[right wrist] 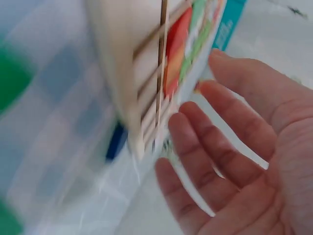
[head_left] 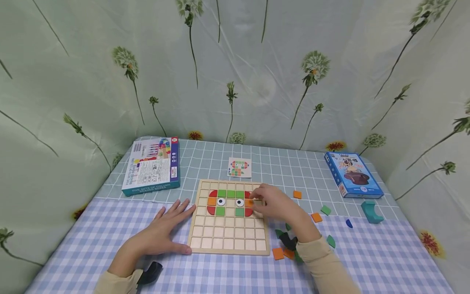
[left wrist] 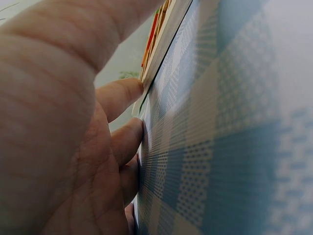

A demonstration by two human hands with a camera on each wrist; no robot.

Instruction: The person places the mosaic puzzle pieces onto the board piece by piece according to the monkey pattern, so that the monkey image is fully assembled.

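A wooden grid board (head_left: 229, 244) lies flat with red, green and orange tiles in its upper cells. Two white eye pieces (head_left: 220, 201) sit among them. My left hand (head_left: 159, 232) rests palm down at the board's left edge, fingers spread, thumb by the lower left corner. In the left wrist view, its fingertips (left wrist: 134, 88) lie right at the board's side. My right hand (head_left: 273, 202) hovers over the board's right edge, beside the orange tile (head_left: 249, 203) in the pattern. Seen from the right wrist, its fingers (right wrist: 186, 132) are loosely bent, thumb apart, with nothing between them.
Behind the board lies a picture card (head_left: 239, 167). Loose orange tiles (head_left: 278, 253), green pieces (head_left: 325, 210) and a blue half-round (head_left: 349, 223) are scattered right. A beaded-boxes carton (head_left: 152, 167) is back left; a blue box (head_left: 354, 175) and teal curved block (head_left: 371, 212) are right.
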